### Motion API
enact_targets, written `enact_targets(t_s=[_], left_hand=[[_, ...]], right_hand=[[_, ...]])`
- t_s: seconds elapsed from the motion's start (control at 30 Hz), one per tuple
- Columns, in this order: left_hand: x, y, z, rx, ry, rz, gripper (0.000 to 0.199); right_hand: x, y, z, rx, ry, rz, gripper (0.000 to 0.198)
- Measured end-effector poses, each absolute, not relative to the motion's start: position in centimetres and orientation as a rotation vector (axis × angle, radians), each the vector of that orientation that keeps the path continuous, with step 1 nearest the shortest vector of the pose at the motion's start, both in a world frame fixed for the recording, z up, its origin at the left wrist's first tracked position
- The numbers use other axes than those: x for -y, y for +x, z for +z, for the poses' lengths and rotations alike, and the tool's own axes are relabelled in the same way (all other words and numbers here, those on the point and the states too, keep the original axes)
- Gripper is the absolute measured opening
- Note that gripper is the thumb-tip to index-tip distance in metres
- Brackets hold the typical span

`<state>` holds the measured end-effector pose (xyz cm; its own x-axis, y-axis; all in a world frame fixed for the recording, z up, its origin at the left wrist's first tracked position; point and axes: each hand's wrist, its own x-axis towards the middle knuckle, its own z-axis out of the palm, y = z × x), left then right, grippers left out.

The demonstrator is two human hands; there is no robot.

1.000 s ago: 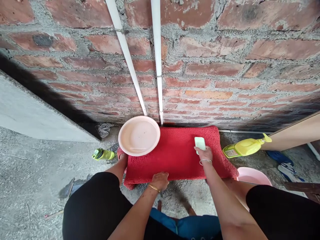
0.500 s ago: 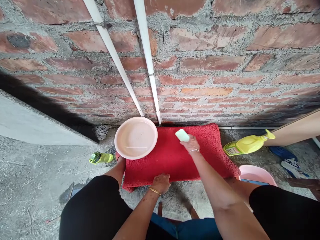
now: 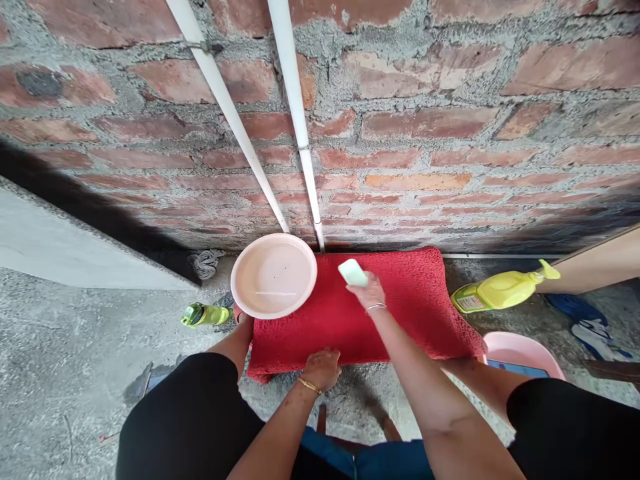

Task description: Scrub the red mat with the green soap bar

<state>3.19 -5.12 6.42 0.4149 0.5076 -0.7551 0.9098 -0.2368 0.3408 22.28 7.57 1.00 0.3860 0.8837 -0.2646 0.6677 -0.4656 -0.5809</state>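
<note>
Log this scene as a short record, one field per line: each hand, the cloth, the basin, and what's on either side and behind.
Left hand: at the cloth's near edge; grip unclear
Right hand: holds a pale green block over the cloth
Cloth: red, spread out
Basin: pale pink, at the cloth's left end
Left side: green bottle
Right side: yellow pump bottle, pink tub
Behind: brick wall, two white pipes

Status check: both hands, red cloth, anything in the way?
Right hand gripping pale green block over red cloth. Left hand at cloth's near edge, grip unclear. Pale pink basin covers far left corner.
</note>
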Motion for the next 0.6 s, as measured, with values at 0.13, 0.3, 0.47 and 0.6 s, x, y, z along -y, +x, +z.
enact_targets(t_s=[0.13,0.3,0.47,0.6], left_hand=[[4.9,3.7,6.8,-1.213,1.900,-0.644,0.043],[4.8,4.4,6.9,-1.195,1.920,-0.613,0.043],[4.9,4.6,7.1,-1.206,1.907,-0.635,0.044],[5.0,4.5,7.2,-1.215,1.894,-0.665,0.044]], right_hand=[[-9.9,17.9,2.3,1.713,-2.232,0.903,0.063],[-11.6,23.8,2.3,1.638,-2.375,0.833,0.065],[-9.9,35.5,2.2,1.172,-2.579,0.697,0.066],[-6.6,41.9,2.1,0.661,-2.731,0.518,0.071]])
